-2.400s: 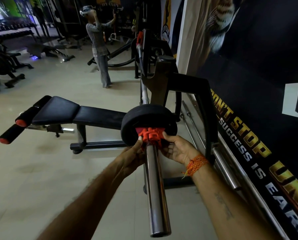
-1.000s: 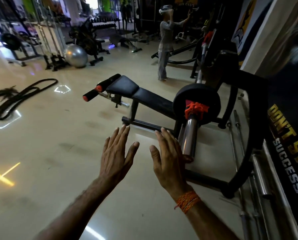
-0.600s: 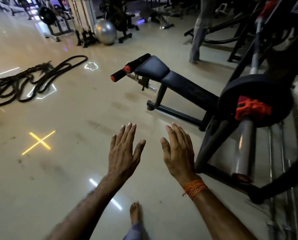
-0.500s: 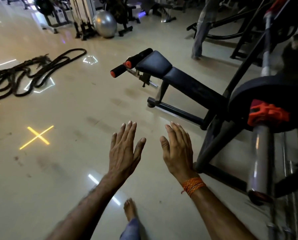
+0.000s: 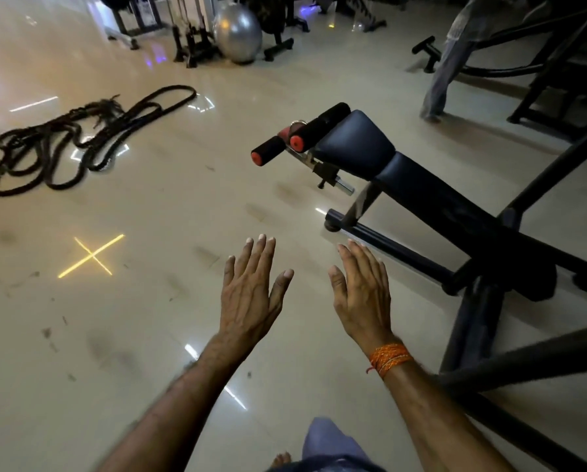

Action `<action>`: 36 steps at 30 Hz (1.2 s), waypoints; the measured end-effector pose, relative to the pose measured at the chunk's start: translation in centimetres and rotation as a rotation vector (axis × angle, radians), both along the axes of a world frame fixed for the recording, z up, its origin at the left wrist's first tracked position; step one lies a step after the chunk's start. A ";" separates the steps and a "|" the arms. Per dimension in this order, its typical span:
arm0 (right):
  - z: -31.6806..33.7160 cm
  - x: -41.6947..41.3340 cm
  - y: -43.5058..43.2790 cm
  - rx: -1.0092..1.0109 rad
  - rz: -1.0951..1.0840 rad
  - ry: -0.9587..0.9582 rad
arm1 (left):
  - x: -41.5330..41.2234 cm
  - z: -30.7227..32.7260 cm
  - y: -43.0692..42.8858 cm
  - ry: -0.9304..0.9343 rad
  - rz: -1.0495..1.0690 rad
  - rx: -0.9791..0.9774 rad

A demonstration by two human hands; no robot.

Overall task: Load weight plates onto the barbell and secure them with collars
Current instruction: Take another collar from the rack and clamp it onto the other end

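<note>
My left hand [image 5: 251, 294] and my right hand [image 5: 362, 294] are held out flat over the tiled floor, palms down, fingers apart, with nothing in either. An orange thread band is on my right wrist. The barbell, its black plate and the red collar are out of view. Only the black rack frame [image 5: 472, 335] shows at the right edge.
A black padded bench [image 5: 404, 175] with red-capped foam rollers [image 5: 299, 137] stands ahead on the right. Coiled battle ropes [image 5: 77, 137] lie at the left. A silver exercise ball [image 5: 237, 27] and machines stand at the back. Another person's legs [image 5: 445, 69] are at the upper right.
My hands left the red collar on the barbell and opened flat. The view swung left and down, so the barbell, plate and collar slid out of frame to the right.
</note>
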State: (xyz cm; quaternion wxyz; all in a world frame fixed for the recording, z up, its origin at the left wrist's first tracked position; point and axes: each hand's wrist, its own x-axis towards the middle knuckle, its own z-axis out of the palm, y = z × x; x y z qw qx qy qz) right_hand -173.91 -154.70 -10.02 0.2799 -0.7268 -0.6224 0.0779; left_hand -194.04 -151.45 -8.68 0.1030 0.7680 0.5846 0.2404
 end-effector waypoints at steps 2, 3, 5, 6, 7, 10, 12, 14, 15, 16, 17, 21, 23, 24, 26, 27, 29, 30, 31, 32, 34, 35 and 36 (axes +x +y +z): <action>-0.4 -0.6 4.4 0.011 0.020 -0.006 | -0.6 0.0 4.2 0.013 0.005 0.015; -0.8 -0.8 7.1 0.015 0.029 -0.002 | -1.0 -0.2 6.7 0.018 0.010 0.014; -1.4 -1.4 12.9 0.020 0.057 -0.001 | -1.7 -0.6 12.1 0.037 0.021 0.013; -1.8 -1.6 15.9 0.021 0.072 -0.007 | -2.1 -0.8 14.8 0.049 0.035 0.015; -2.1 -1.9 19.1 0.024 0.087 -0.013 | -2.5 -0.9 17.7 0.058 0.053 0.017; -2.2 -3.3 28.5 0.029 0.144 0.005 | -4.2 -0.5 25.9 0.040 0.127 0.001; -1.8 -4.6 34.9 0.029 0.204 -0.003 | -5.6 0.0 31.3 0.052 0.173 0.001; -1.3 -6.0 41.2 0.035 0.252 -0.024 | -7.3 0.4 36.7 0.068 0.212 0.002; -1.0 -6.7 44.3 0.040 0.265 -0.021 | -8.1 0.5 39.3 0.056 0.241 0.001; -0.8 -7.5 47.3 0.048 0.273 -0.009 | -9.0 0.5 41.8 0.039 0.267 0.003; -0.7 -8.3 50.3 0.056 0.277 0.005 | -9.8 0.3 44.4 0.028 0.284 0.004; -1.6 -11.6 62.6 0.078 0.279 0.012 | -13.3 -1.1 56.3 -0.003 0.298 0.010; -2.5 -13.2 68.7 0.071 0.256 -0.010 | -15.1 -1.9 63.0 -0.017 0.279 0.007; -2.7 -13.9 71.7 0.062 0.233 -0.014 | -15.9 -2.0 66.4 -0.025 0.267 -0.002; -2.7 -15.2 77.1 0.054 0.184 -0.001 | -17.3 -1.7 72.8 -0.039 0.237 -0.014; -2.6 -15.8 79.6 0.060 0.162 0.006 | -17.8 -1.5 75.8 -0.036 0.210 -0.014; -2.0 -16.8 84.9 0.072 0.115 0.017 | -18.6 -0.6 82.0 -0.024 0.151 -0.024; -1.7 -17.2 87.4 0.080 0.088 0.029 | -18.9 -0.1 85.1 -0.023 0.128 -0.033; -1.6 -17.5 89.9 0.090 0.060 0.045 | -19.1 0.3 88.2 -0.025 0.107 -0.038; -1.5 -17.7 92.4 0.098 0.036 0.060 | -19.2 0.5 91.3 -0.024 0.087 -0.041; -1.8 -17.8 97.7 0.113 -0.002 0.071 | -19.1 0.6 97.5 -0.012 0.044 -0.035; -2.1 -17.7 100.6 0.119 -0.017 0.070 | -18.9 0.5 100.7 -0.002 0.020 -0.031; -2.5 -17.6 103.5 0.120 -0.035 0.072 | -18.7 0.4 103.9 0.008 -0.001 -0.029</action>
